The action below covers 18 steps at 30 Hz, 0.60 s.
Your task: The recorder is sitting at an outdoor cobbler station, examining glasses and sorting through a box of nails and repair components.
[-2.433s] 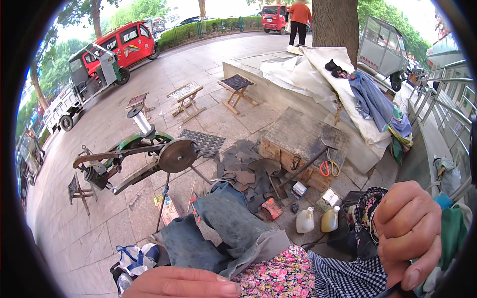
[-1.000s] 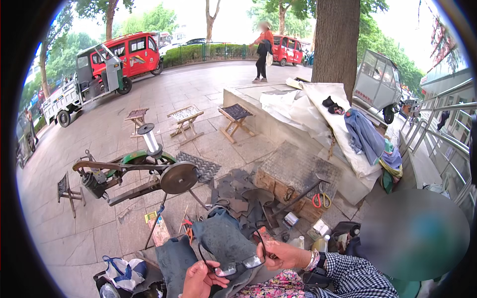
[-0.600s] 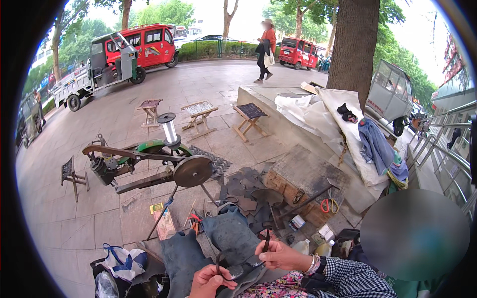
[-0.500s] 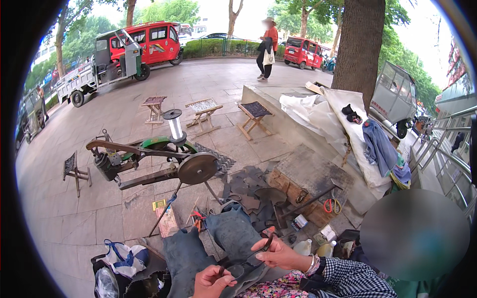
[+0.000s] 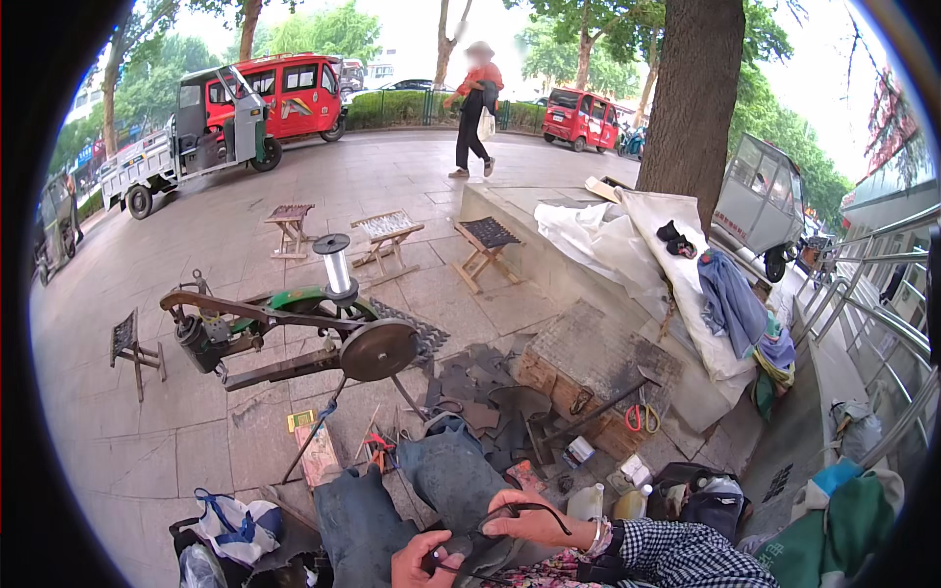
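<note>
Low in the head view, above my lap, I hold a pair of dark-framed glasses (image 5: 461, 543) between both hands. My right hand (image 5: 545, 525) pinches one side of the frame, and a thin dark temple arm curves out past its fingers. The fingers of my left hand (image 5: 420, 561) are closed on the other side, around a lens and temple. Beneath them, a dark blue-grey cloth (image 5: 446, 470) covers my knees. My checked sleeve and a floral garment show at the lower edge.
Ahead stands a hand-cranked shoe-sewing machine (image 5: 294, 318) with a thread spool (image 5: 336, 267). Right of it lie dark leather scraps (image 5: 466, 387), a wooden box (image 5: 598, 353), scissors (image 5: 643, 418) and bottles (image 5: 632, 503). Bags (image 5: 235, 524) sit at the left. A person (image 5: 477, 113) walks beyond folding stools (image 5: 485, 250).
My hands have turned the glasses, so a temple arm now points right. The view has shifted, and the blurred area at lower right is gone. The distant person has stepped left.
</note>
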Motion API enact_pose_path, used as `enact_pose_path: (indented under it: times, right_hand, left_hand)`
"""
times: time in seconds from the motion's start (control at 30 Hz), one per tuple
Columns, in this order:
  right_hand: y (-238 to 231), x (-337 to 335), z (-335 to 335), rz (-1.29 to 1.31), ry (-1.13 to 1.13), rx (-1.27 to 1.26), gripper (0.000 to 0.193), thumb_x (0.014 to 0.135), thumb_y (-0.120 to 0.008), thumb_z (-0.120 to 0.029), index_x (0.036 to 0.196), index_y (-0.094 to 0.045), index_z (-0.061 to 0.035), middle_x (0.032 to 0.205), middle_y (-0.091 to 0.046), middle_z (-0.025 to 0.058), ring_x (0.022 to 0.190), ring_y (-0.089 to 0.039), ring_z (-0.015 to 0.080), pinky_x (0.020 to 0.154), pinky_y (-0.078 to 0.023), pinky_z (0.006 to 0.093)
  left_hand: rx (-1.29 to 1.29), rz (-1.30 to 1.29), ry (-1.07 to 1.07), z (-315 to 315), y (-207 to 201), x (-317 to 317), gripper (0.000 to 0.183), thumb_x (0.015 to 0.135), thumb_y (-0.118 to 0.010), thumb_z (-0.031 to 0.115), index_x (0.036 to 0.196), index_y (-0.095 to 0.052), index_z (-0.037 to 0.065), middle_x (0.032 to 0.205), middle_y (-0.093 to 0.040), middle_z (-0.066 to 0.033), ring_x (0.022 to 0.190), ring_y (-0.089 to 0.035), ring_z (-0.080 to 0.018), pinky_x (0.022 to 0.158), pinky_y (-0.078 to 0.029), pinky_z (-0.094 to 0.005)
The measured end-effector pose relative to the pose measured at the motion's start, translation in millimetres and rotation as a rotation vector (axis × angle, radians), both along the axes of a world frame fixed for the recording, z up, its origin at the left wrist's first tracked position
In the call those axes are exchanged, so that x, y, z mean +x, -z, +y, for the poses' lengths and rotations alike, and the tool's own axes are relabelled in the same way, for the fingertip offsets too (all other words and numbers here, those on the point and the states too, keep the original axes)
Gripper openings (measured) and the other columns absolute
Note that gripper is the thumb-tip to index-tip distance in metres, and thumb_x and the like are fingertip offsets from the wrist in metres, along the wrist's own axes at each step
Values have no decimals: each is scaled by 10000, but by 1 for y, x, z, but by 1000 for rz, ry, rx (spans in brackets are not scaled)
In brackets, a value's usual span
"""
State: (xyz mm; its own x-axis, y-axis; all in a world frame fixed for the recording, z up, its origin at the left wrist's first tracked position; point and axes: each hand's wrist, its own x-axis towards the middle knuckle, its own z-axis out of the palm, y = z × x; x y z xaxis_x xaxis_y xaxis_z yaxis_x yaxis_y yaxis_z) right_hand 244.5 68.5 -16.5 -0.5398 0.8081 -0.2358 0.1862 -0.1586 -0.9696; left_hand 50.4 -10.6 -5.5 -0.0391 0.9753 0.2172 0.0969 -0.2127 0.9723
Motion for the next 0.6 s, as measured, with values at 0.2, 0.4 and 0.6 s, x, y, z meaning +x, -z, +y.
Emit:
enact_pose_path:
  times: [0.2, 0.4, 0.6]
  right_hand:
    - [2, -2, -2, 27, 5, 120, 189, 802, -601, -200, 830, -529, -27, 691, -488, -14, 643, -424, 27, 549, -342, 186]
    - [8, -4, -2, 16, 1, 85, 208, 839, -544, -217, 841, -532, -9, 587, -455, -12, 550, -415, 45, 483, -342, 213]
    - [12, -3, -4, 92, -146, 34, 209, 830, -555, -210, 898, -532, -14, 577, -448, -14, 538, -403, 42, 480, -340, 216]
  left_hand:
    - [-75, -46, 60, 2, 11, 0, 282, 713, -636, 27, 975, -532, 10, 646, -434, 11, 533, -375, -57, 484, -336, -190]
    - [-158, -9, 23, 3, 25, -4, 193, 759, -594, 55, 937, -539, 4, 617, -481, -4, 481, -425, -51, 441, -346, -182]
    - [-265, 99, -57, 0, 35, -9, 85, 794, -537, 59, 826, -584, -5, 701, -610, -101, 574, -597, -172, 532, -463, -251]
